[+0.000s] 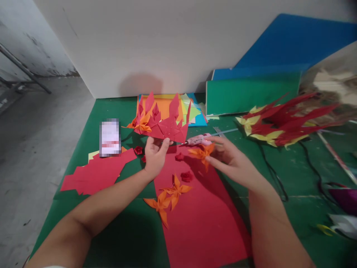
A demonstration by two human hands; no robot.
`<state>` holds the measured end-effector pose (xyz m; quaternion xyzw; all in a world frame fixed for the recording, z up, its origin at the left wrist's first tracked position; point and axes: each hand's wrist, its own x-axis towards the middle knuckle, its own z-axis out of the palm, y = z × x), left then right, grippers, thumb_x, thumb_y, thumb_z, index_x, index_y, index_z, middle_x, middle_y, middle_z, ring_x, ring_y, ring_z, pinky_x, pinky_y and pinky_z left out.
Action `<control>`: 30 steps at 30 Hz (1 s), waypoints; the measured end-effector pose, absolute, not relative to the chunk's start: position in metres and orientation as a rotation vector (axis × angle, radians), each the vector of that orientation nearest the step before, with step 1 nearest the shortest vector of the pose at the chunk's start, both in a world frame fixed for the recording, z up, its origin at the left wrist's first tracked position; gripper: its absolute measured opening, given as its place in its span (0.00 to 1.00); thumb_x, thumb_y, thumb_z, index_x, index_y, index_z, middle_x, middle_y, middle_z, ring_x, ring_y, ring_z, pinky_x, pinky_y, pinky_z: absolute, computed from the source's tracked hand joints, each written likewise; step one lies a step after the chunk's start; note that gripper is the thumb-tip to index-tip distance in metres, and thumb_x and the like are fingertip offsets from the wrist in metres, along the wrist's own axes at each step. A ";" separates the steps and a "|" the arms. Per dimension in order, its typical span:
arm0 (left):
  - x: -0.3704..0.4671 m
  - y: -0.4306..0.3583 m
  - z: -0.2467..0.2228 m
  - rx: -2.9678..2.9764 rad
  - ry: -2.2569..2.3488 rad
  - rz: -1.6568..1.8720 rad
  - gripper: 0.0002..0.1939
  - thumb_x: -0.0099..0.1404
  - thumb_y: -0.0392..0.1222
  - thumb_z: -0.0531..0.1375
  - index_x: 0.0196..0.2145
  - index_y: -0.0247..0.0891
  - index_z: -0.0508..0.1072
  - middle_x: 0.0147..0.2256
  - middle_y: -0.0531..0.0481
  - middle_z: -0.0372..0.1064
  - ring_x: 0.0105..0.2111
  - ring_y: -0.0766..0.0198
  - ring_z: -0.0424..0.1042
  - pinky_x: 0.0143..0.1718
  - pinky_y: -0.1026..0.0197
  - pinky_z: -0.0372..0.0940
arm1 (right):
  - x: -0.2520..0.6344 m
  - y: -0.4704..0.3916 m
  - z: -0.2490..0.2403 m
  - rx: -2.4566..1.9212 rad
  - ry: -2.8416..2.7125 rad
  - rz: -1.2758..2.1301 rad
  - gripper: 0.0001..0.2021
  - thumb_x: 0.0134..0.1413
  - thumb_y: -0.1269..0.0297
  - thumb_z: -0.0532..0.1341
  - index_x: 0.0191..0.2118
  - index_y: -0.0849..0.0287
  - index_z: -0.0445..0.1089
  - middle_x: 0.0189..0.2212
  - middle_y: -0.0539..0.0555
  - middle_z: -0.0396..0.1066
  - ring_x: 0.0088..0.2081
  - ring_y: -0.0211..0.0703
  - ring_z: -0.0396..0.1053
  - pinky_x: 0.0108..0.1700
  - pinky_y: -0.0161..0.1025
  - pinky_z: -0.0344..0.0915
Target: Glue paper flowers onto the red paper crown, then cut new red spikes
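My left hand (155, 156) grips the lower edge of a red paper crown (170, 128) with tall pointed tips. One orange paper flower (143, 122) sits on the crown's left side. Between the fingertips of my right hand (230, 156) is another orange paper flower (205, 152), held apart from the crown, to its lower right. Below them, two more orange paper flowers (175, 190) lie at the left edge of a large red paper sheet (206, 223). Small dark red paper roses (186, 176) lie on and beside that sheet. A pink glue gun (196, 139) rests just behind my right hand.
Cut red paper pieces (97, 173) and a blurred-out phone-like rectangle (110, 137) lie at left. Coloured paper sheets (199, 117) are stacked behind the crown. A red and yellow paper crown (279, 124), black cords (272, 175) and a green board (251, 93) are at right.
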<state>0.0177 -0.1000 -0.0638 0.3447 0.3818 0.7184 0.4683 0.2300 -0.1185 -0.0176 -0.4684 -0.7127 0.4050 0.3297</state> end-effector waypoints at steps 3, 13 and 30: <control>0.019 -0.100 -0.064 0.814 0.924 1.776 0.20 0.50 0.49 0.71 0.35 0.39 0.69 0.32 0.54 0.75 0.29 0.68 0.76 0.36 0.63 0.73 | 0.223 -0.119 -0.017 -1.152 -1.676 1.064 0.12 0.50 0.57 0.66 0.40 0.52 0.67 0.40 0.53 0.72 0.41 0.42 0.72 0.40 0.38 0.71; 0.021 -0.103 -0.064 0.847 0.896 1.759 0.21 0.50 0.49 0.71 0.39 0.40 0.70 0.31 0.52 0.76 0.30 0.65 0.77 0.38 0.60 0.73 | 0.196 -0.120 -0.028 -1.071 -1.352 1.115 0.15 0.41 0.57 0.72 0.33 0.52 0.68 0.32 0.48 0.72 0.32 0.39 0.73 0.34 0.38 0.74; 0.021 -0.100 -0.059 0.853 0.900 1.774 0.23 0.46 0.52 0.72 0.36 0.39 0.72 0.32 0.49 0.77 0.36 0.62 0.78 0.42 0.60 0.72 | 0.141 -0.096 0.010 -1.078 -1.685 0.745 0.03 0.50 0.64 0.64 0.31 0.55 0.69 0.31 0.49 0.71 0.35 0.41 0.70 0.39 0.41 0.67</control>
